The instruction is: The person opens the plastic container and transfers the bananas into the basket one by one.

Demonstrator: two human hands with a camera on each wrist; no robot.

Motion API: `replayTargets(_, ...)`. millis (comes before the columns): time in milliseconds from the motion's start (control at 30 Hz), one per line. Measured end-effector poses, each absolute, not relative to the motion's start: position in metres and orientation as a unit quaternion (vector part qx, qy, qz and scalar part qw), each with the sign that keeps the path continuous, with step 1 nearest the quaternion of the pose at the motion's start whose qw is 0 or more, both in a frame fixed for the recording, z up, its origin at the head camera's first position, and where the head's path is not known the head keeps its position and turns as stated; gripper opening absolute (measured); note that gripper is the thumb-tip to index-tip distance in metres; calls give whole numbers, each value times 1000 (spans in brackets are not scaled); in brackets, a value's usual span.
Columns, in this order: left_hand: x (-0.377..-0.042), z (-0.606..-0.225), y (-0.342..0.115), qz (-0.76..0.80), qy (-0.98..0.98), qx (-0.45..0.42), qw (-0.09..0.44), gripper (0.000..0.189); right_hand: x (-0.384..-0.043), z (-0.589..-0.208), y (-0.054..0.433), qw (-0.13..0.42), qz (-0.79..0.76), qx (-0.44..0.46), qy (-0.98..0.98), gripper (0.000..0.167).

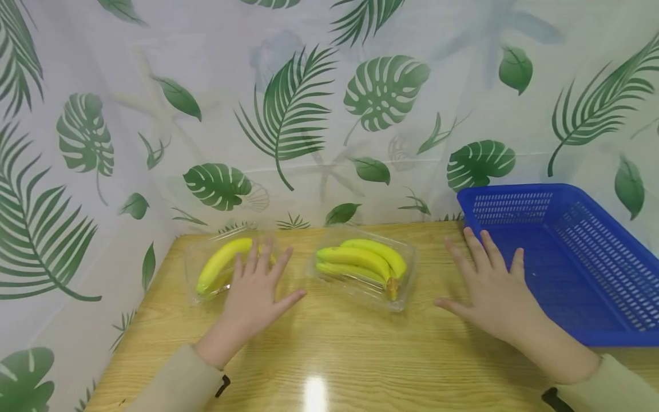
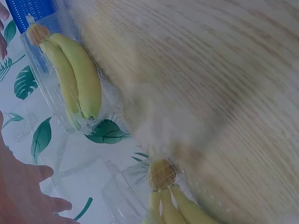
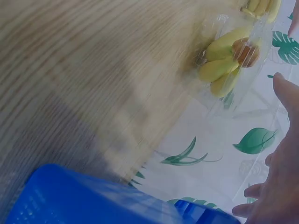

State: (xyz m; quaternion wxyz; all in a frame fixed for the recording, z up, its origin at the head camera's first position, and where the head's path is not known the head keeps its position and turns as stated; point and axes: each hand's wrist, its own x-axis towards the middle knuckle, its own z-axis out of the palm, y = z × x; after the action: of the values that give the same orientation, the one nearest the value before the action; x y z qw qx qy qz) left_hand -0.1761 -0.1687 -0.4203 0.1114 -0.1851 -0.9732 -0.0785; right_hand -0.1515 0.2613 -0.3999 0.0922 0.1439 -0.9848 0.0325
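Observation:
Two clear plastic boxes holding yellow bananas lie on the wooden table. In the head view my left hand (image 1: 253, 297), fingers spread, is over the near right part of the left box (image 1: 194, 274) and partly hides its bananas (image 1: 218, 264). The other box (image 1: 404, 297) lies between my hands, its bananas (image 1: 360, 260) with their brown stem end toward the near right. My right hand (image 1: 494, 292), also spread and holding nothing, is beside the left rim of a blue plastic basket (image 1: 571, 297). Each wrist view shows fingers of its own hand (image 2: 23, 191), (image 3: 280, 172) at the edge.
The blue basket with slotted walls takes up the right side of the table (image 1: 360, 360). Behind the table hangs a white cloth (image 1: 309, 131) printed with green leaves, which also covers the left side.

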Motion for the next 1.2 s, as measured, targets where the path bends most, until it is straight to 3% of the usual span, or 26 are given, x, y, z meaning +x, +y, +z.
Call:
replayTargets(433,-188,-420,-152,-71,-974,-198,86,87,-158,-404,240,76,54,158,-983,112)
replayTargets(833,-204,-433,-131,-83,-970,-211,86,93,-166,-420,221,97,63,181,-977,108)
replayTargets(1200,-216,-442,-115,-102,-965,-226,78,84,-169,-426,209,83,66,180,-978,108)
